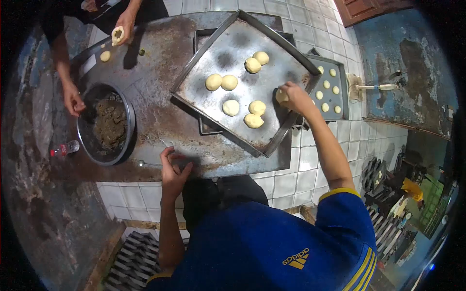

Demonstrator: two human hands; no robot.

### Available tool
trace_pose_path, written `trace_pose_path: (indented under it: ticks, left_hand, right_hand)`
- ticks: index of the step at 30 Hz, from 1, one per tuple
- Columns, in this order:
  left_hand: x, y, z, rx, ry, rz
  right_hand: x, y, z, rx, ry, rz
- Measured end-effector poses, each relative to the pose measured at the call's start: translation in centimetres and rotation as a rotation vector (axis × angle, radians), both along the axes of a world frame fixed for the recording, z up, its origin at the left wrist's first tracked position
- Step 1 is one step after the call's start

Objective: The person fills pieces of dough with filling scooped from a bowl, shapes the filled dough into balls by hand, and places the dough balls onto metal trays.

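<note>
Over the right corner of a large metal tray [194, 104], my right hand [293, 97] has its fingers closed on a pale dough ball [281, 96]. Several other dough balls lie on that tray, among them a single one [230, 107] near the middle and a touching pair [221, 82] to its left. My left hand [174, 169] is at the table's near edge, fingers apart and curved, with nothing in it. The big tray sits tilted on top of another dark tray.
Across the table [160, 116], a co-worker's hand [127, 24] holds dough with dark filling; the other [73, 99] is beside a bowl [132, 128] of dark filling. A bottle [65, 148] lies left. Another tray [345, 92] with dough balls stands right.
</note>
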State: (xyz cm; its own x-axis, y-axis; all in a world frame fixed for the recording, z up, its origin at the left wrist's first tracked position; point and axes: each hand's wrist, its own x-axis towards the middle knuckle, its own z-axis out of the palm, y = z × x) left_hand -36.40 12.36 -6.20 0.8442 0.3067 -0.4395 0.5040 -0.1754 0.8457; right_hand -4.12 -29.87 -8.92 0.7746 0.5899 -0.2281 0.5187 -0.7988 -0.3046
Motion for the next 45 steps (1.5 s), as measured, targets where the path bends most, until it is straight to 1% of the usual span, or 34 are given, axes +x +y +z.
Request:
trace_pose_path:
  ticks: [1, 2, 3, 6, 7, 8, 9, 10, 11, 12, 13, 14, 16, 18, 19, 20, 22, 23, 25, 26, 27, 30, 32, 34, 36, 37, 38, 39, 40, 41, 42, 43, 44, 45]
  left_hand:
    - [0.4, 0.1, -0.3, -0.057, -0.031, -0.002]
    - [0.5, 0.0, -0.7, -0.113, -0.057, -0.005]
    - [1.0, -0.3, -0.7, -0.117, -0.057, -0.011]
    - [3.7, -1.0, -0.8, -0.146, -0.124, -0.077]
    - [5.0, -1.8, -0.7, -0.227, -0.144, -0.080]
    - [6.2, -2.7, -0.6, -0.308, -0.160, -0.081]
    - [7.5, -3.8, 0.3, -0.307, -0.161, -0.085]
    - [8.9, -5.1, 1.9, -0.410, -0.197, -0.061]
    - [10.2, -6.4, 2.8, -0.512, -0.234, -0.036]
    - [11.4, -7.2, 2.0, -0.524, -0.227, -0.038]
    - [12.4, -8.0, 1.2, -0.534, -0.221, -0.036]
    - [13.5, -9.0, 3.4, -0.485, -0.189, -0.010]
    - [14.7, -9.0, 4.5, -0.414, -0.224, -0.013]
    - [14.7, -7.6, 5.4, -0.337, -0.259, 0.128]
    - [14.6, -6.7, 5.5, -0.382, -0.323, 0.255]
    - [14.4, -5.5, 5.2, -0.407, -0.354, 0.331]
    - [13.5, -2.4, 7.3, -0.237, -0.445, 0.350]
    - [12.9, -0.9, 7.7, -0.238, -0.443, 0.360]
    - [11.8, 2.0, 8.4, -0.219, -0.581, 0.286]
    - [11.5, 3.3, 9.0, -0.220, -0.584, 0.293]
    - [11.3, 4.8, 9.7, -0.506, -0.528, 0.458]
    - [9.0, 10.8, 11.2, -0.917, -0.557, 0.387]
    - [8.0, 14.3, 12.0, -0.758, -0.553, 0.248]
    - [6.3, 17.5, 10.5, -0.715, -0.584, 0.289]
    - [4.7, 20.1, 9.3, -0.705, -0.551, 0.403]
    - [4.2, 21.5, 9.4, -0.736, -0.541, 0.479]
    - [3.2, 23.1, 9.7, -0.925, -0.485, 0.522]
    - [2.6, 24.2, 8.2, -0.875, -0.558, 0.453]
    - [1.6, 25.4, 6.5, -0.582, -0.538, 0.248]
    - [0.6, 26.7, 4.8, -0.277, -0.537, 0.074]
    - [-1.0, 27.1, 3.6, -0.243, -0.643, -0.040]
    - [-1.9, 27.2, 4.7, -0.261, -0.666, 0.064]
    - [-2.6, 27.3, 5.6, -0.284, -0.680, 0.168]
    - [-3.6, 28.3, 5.3, -0.358, -0.611, 0.134]
  right_hand:
    - [-0.3, -0.5, -0.7, -0.006, -0.006, -0.005]
    - [-0.8, -1.0, -1.5, -0.099, -0.028, -0.021]
    - [-1.4, -1.3, -2.4, -0.189, -0.048, -0.037]
    - [-1.1, -1.4, -5.0, -0.294, -0.111, -0.044]
    - [-0.4, -0.8, -3.7, -0.294, -0.116, -0.049]
    - [0.3, -0.4, -2.0, -0.225, 0.094, -0.096]
    - [0.7, 0.4, -0.3, -0.152, 0.303, -0.142]
    - [0.1, 1.2, 0.6, -0.149, 0.302, -0.145]
    - [-1.0, 2.1, 1.5, 0.222, 0.588, -0.220]
    - [-2.2, 3.5, 2.6, 0.601, 0.864, -0.284]
    - [-4.1, 6.0, 4.4, 0.659, 0.775, -0.269]
    - [-6.6, 9.1, 6.4, 0.716, 0.689, -0.255]
    - [-10.9, 14.9, 9.1, 0.769, 0.614, -0.383]
    - [-14.3, 19.5, 10.6, 0.887, 0.565, -0.472]
    - [-15.5, 21.6, 11.3, 1.017, 0.651, -0.502]
    - [-16.4, 23.5, 12.1, 1.067, 0.566, -0.435]
    - [-17.4, 27.5, 13.3, 1.350, 0.638, -0.417]
    - [-17.8, 30.0, 13.4, 1.343, 0.645, -0.413]
    - [-18.2, 34.9, 13.7, 1.279, 0.373, -0.581]
    - [-18.2, 36.5, 14.3, 1.276, 0.375, -0.574]
    - [-18.1, 38.2, 15.0, 1.281, 0.400, -0.596]
    - [-18.1, 42.6, 15.9, 1.364, 0.552, -0.617]
    - [-18.4, 44.6, 16.5, 1.297, 0.558, -0.517]
    - [-19.2, 47.2, 17.0, 1.156, 0.541, -0.529]
    - [-20.0, 49.2, 18.3, 0.905, 0.652, -0.580]
    - [-20.4, 50.4, 19.5, 0.895, 0.662, -0.567]
    - [-20.7, 51.6, 20.9, 0.863, 0.788, -0.457]
    - [-20.9, 52.7, 21.8, 0.826, 0.911, -0.348]
    - [-21.0, 53.5, 22.2, 0.764, 1.047, -0.265]
    - [-21.3, 54.8, 21.6, 0.744, 0.852, -0.074]
    - [-21.5, 56.3, 20.9, 0.719, 0.651, 0.117]
    - [-21.2, 58.1, 21.6, 0.485, 0.566, 0.164]
    - [-21.2, 59.5, 20.4, 0.431, 0.488, 0.165]
    - [-20.5, 60.7, 18.6, 0.351, 0.573, 0.134]
